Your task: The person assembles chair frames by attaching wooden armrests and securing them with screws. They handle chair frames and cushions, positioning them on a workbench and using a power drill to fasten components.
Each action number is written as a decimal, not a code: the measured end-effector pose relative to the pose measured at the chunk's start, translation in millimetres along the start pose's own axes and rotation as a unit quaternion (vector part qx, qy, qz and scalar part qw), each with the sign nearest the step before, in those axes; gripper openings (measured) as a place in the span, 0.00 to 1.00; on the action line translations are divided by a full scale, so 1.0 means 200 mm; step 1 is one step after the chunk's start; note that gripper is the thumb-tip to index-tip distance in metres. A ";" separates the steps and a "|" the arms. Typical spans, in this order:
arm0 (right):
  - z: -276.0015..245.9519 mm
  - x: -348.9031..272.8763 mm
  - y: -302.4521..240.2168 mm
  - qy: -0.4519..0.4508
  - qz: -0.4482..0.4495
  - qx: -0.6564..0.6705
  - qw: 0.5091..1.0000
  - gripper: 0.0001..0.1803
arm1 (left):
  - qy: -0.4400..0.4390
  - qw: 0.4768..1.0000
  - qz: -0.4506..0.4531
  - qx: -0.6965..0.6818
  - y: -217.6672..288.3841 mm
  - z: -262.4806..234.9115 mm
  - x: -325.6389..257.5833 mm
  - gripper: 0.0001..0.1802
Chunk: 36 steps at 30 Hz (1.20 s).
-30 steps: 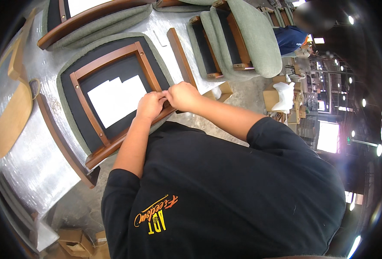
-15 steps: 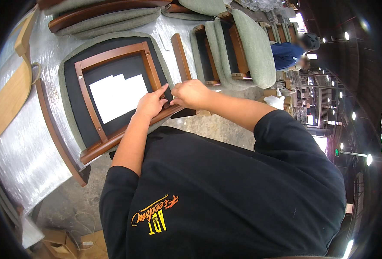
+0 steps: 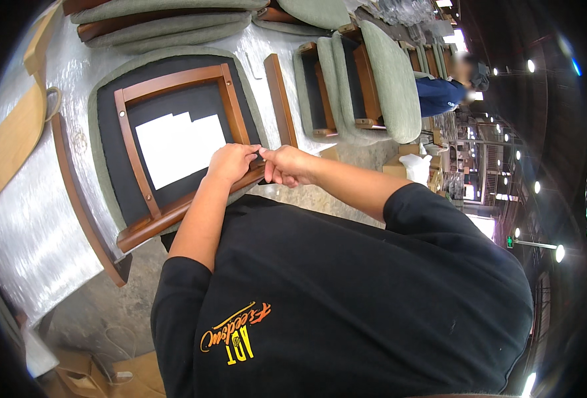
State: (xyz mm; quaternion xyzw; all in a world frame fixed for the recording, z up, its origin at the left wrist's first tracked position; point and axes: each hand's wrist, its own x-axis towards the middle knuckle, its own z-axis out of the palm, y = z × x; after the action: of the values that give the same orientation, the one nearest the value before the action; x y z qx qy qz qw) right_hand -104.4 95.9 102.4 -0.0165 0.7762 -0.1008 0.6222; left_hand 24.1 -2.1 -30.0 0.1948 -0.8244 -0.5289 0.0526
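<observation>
An upholstered green-grey seat cushion (image 3: 101,166) lies with its black underside up and a brown wooden frame (image 3: 131,142) on it. A white sheet of paper (image 3: 181,149) rests inside the frame. At the frame's near right corner my left hand (image 3: 230,162) lies over the wood, its thumb and forefinger drawn together. Beside it my right hand (image 3: 288,164) has curled fingers, thumb and forefinger pinched just above the near rail (image 3: 167,222). The fingertips of both hands meet there. Whatever sits between them is too small or hidden to name.
Loose brown wooden rails flank the cushion, one on the right (image 3: 281,99), another on the left (image 3: 84,192). A pale curved wooden panel (image 3: 15,152) lies far left on the plastic-covered table (image 3: 35,259). Stacked green cushions (image 3: 386,79) stand at right; a person in blue (image 3: 439,94) is beyond.
My right hand has turned, its fingers now curled below the pinch. My left forefinger, stretched out before, has come down to meet the right fingertips.
</observation>
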 end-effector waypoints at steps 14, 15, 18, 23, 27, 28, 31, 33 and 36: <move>-0.02 0.05 -0.09 0.046 -0.067 0.027 0.996 0.22 | -0.027 1.000 -0.007 0.005 -0.04 0.01 0.02 0.28; -0.02 0.04 -0.09 0.026 -0.053 0.093 0.994 0.23 | -0.034 0.999 -0.006 -0.006 -0.04 0.01 0.02 0.29; -0.05 -0.02 -0.12 0.043 -0.050 -0.028 0.997 0.23 | -0.024 1.000 -0.010 0.000 -0.04 0.01 0.03 0.29; -0.05 -0.11 -0.12 0.233 -0.373 -0.581 0.684 0.21 | -0.016 0.999 -0.031 0.011 -0.02 -0.01 0.02 0.29; -0.06 -0.08 -0.10 0.220 -0.376 -0.626 0.646 0.19 | -0.025 0.999 -0.029 0.004 -0.02 -0.01 0.03 0.28; -0.07 -0.07 -0.09 0.220 -0.385 -0.627 0.640 0.20 | -0.023 0.999 -0.028 0.010 -0.02 -0.01 0.03 0.28; -0.10 -0.01 -0.04 0.239 -0.363 -0.629 0.644 0.22 | -0.008 1.000 -0.018 0.005 -0.03 0.00 0.03 0.27; -0.09 0.04 -0.01 0.251 -0.314 -0.551 0.732 0.24 | -0.009 1.000 -0.016 -0.001 -0.03 0.01 0.04 0.27; -0.08 0.11 0.00 0.197 -0.158 -0.234 0.939 0.27 | -0.014 1.000 -0.026 -0.004 -0.03 0.00 0.04 0.27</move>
State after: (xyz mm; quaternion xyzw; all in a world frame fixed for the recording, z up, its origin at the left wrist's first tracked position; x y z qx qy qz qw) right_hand -123.9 94.6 84.8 -0.2638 0.8723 -0.0143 0.4115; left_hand 19.0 -7.4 -37.2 0.2085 -0.8174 -0.5362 0.0284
